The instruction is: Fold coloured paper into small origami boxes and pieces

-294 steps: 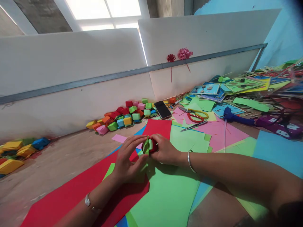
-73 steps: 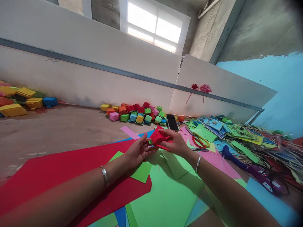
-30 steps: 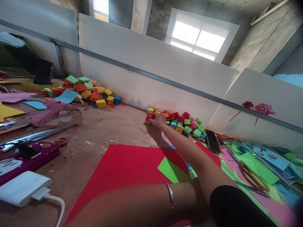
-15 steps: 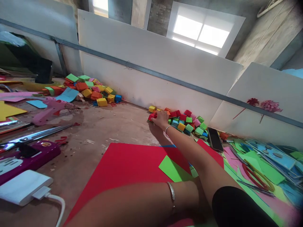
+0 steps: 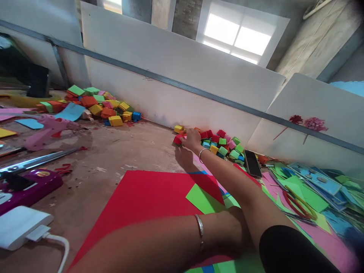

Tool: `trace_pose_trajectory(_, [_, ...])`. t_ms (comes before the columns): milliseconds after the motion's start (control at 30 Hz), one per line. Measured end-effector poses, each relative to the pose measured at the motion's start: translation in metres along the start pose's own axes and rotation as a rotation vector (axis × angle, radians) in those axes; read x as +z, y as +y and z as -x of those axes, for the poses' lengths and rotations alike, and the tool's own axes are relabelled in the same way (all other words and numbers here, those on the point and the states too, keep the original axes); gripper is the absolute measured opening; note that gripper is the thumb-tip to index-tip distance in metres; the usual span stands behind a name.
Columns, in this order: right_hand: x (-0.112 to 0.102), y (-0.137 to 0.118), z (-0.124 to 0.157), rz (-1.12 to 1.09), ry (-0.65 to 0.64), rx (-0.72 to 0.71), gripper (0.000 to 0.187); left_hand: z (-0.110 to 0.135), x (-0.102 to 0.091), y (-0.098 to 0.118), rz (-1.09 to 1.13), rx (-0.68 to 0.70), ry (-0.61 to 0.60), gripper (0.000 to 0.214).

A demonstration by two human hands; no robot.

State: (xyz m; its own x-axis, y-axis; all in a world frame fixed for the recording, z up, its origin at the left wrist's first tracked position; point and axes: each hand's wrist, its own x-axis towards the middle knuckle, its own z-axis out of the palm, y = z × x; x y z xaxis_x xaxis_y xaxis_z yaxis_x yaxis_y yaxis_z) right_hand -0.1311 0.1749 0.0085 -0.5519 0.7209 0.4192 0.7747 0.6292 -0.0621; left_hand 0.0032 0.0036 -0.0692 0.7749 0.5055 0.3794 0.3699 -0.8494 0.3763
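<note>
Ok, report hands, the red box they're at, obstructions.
Right hand at red box, grip unclear. Left hand by green paper, fingers hidden. Yellow box close behind.

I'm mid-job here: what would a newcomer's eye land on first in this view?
Probably the big red sheet in the lower middle, overlapped by a bright green piece. Next, the cluster of small coloured boxes along the white board, where the right hand is at a red box near the left end. A second colourful heap stands out farther left.
</note>
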Motion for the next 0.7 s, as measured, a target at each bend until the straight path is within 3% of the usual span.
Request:
trace_pose_trajectory(133, [-0.037, 0.023, 0.032, 0.021, 0.008, -0.077, 0.024, 0.0, -0.011, 0.006, -0.137, 0.119, -0.096, 0.011])
trace_pose_trajectory(300, [-0.106, 0.075, 0.12, 0.088, 0.011, -0.148, 0.021, 0.004, -0.019, 0.01, -0.243, 0.085, -0.051, 0.017])
trace_pose_trajectory(400, [-0.154, 0.116, 0.191, 0.15, 0.074, -0.158, 0.018, 0.009, -0.019, 0.006, -0.253, 0.057, 0.009, 0.024])
trace_pose_trajectory(533, [-0.212, 0.168, 0.302, 0.201, 0.31, -0.044, 0.012, 0.013, -0.02, -0.003, -0.263, 0.026, 0.106, 0.033])
trace_pose_trajectory(633, [-0.241, 0.188, 0.389, 0.239, 0.311, 0.141, 0.009, 0.016, -0.022, -0.007, -0.265, 0.041, 0.154, 0.035])
trace_pose_trajectory(700, [-0.248, 0.191, 0.44, 0.227, 0.28, 0.235, 0.009, 0.018, -0.023, -0.01, -0.311, 0.026, 0.226, 0.032])
